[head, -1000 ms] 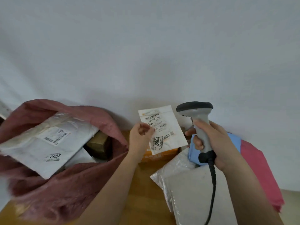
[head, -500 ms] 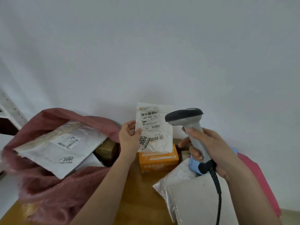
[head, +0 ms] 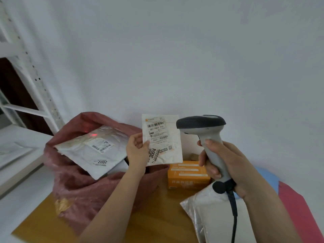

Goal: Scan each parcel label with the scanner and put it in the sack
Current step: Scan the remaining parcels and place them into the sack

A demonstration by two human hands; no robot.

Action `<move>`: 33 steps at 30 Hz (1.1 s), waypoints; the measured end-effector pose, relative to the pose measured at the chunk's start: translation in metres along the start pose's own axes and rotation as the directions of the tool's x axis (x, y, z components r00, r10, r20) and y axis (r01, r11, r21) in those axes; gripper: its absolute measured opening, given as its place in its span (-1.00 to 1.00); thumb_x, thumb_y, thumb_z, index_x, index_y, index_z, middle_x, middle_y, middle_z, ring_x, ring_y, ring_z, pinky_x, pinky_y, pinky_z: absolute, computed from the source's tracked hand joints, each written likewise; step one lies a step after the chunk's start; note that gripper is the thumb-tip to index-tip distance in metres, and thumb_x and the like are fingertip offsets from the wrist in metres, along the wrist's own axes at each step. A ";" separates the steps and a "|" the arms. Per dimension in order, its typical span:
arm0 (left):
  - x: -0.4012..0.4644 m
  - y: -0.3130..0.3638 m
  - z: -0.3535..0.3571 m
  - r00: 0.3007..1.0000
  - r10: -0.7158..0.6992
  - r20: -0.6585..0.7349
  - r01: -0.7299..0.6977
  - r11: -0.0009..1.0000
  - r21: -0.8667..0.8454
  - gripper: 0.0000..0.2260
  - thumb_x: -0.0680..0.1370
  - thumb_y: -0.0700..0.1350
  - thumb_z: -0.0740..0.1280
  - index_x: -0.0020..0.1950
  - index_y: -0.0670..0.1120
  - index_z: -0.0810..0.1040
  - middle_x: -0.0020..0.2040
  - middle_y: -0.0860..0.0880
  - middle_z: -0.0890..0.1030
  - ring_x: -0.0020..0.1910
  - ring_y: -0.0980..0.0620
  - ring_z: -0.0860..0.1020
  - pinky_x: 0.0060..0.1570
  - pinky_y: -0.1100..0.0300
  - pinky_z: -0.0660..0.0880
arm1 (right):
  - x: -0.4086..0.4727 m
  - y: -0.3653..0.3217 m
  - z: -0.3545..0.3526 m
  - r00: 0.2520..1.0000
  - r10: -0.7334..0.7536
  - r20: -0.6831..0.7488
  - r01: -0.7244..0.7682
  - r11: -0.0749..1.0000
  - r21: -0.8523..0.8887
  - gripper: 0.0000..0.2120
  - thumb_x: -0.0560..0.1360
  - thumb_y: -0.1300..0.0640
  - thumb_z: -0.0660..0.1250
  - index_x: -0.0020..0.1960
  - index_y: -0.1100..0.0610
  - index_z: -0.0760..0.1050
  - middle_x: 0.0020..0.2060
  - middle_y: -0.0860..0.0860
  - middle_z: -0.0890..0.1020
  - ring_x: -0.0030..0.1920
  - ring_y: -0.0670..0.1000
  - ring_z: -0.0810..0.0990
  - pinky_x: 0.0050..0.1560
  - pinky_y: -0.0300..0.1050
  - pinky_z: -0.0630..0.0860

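Note:
My left hand [head: 137, 151] pinches the left edge of a small white parcel [head: 162, 139], held upright with its label facing me; the label reads 3004. My right hand [head: 226, 165] grips the handle of a grey barcode scanner [head: 201, 125] just right of the parcel, its black head pointing left. A red scanner spot falls on a large silver parcel marked 2002 [head: 91, 149], which lies in the open mouth of the dark red sack [head: 75, 186] on the left.
An orange box [head: 187, 174] sits on the wooden table [head: 157, 216] behind a silver mailer [head: 210, 220]. Blue [head: 268, 178] and red [head: 296, 207] parcels lie at the right. A white metal shelf [head: 22, 109] stands at the left, against the white wall.
The view has dropped and shifted right. My left hand has turned the small parcel upright and carried it left, towards the sack. The scanner now casts a red spot on the silver parcel.

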State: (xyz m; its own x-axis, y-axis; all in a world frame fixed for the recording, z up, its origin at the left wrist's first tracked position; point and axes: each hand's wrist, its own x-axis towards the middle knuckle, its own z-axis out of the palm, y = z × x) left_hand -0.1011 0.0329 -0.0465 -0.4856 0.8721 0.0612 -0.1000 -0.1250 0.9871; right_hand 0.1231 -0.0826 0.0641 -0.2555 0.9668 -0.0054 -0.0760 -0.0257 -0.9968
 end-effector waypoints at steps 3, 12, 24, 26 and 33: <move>0.003 0.002 -0.013 1.000 -0.014 -0.020 0.014 1.000 0.007 -0.78 0.54 -0.35 0.34 0.04 -0.04 0.50 -0.15 0.03 0.62 -0.20 0.00 0.63 -0.22 0.03 0.59 | 0.001 0.000 0.010 0.999 -0.010 0.032 0.010 1.000 -0.014 -0.55 0.35 -0.22 0.36 -0.15 0.20 0.56 -0.29 0.30 0.49 -0.54 -0.03 0.36 -0.47 -0.26 0.38; 0.011 0.008 -0.057 0.997 -0.038 -0.066 0.039 0.999 0.013 -0.74 0.55 -0.33 0.33 -0.05 0.05 0.48 -0.13 0.05 0.62 -0.29 0.11 0.62 -0.33 0.15 0.59 | 0.004 0.000 0.044 0.996 -0.027 0.088 0.030 0.999 -0.034 -0.54 0.35 -0.21 0.37 -0.15 0.23 0.54 -0.27 0.41 0.47 -0.54 -0.04 0.37 -0.49 -0.25 0.38; 0.019 0.005 -0.117 0.991 -0.079 -0.111 0.082 0.996 0.027 -0.74 0.54 -0.33 0.33 -0.03 0.05 0.49 -0.09 0.00 0.60 -0.15 0.02 0.63 -0.31 0.13 0.60 | 0.003 0.009 0.096 0.992 0.008 0.128 0.006 0.994 -0.109 -0.56 0.47 -0.14 0.34 -0.17 0.29 0.53 -0.39 0.28 0.46 -0.54 -0.01 0.37 -0.48 -0.20 0.39; 0.021 0.004 -0.126 0.986 -0.083 -0.145 0.089 0.995 0.036 -0.76 0.54 -0.33 0.33 0.04 0.00 0.49 -0.05 -0.03 0.59 -0.10 -0.03 0.63 -0.19 0.03 0.63 | 0.002 0.010 0.104 0.994 0.001 0.106 0.008 0.996 -0.086 -0.52 0.46 -0.15 0.38 -0.14 0.32 0.52 -0.42 0.24 0.45 -0.54 -0.01 0.36 -0.49 -0.20 0.38; 0.021 0.006 -0.146 0.965 -0.115 -0.235 0.134 0.989 0.068 -0.57 0.50 -0.42 0.26 0.27 -0.08 0.30 -0.04 -0.03 0.49 -0.16 0.05 0.55 -0.29 0.18 0.57 | -0.003 0.015 0.117 1.000 0.015 -0.010 -0.015 1.000 0.022 -0.56 0.44 -0.06 0.34 0.02 0.33 0.47 -0.42 0.11 0.58 -0.56 -0.05 0.35 -0.55 -0.24 0.34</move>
State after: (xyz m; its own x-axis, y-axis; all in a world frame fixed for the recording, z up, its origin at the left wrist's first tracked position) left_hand -0.2387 -0.0190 -0.0609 -0.6613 0.7448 -0.0890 -0.1051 0.0255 0.9941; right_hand 0.0096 -0.1157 0.0586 -0.2468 0.9688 -0.0216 -0.0938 -0.0460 -0.9945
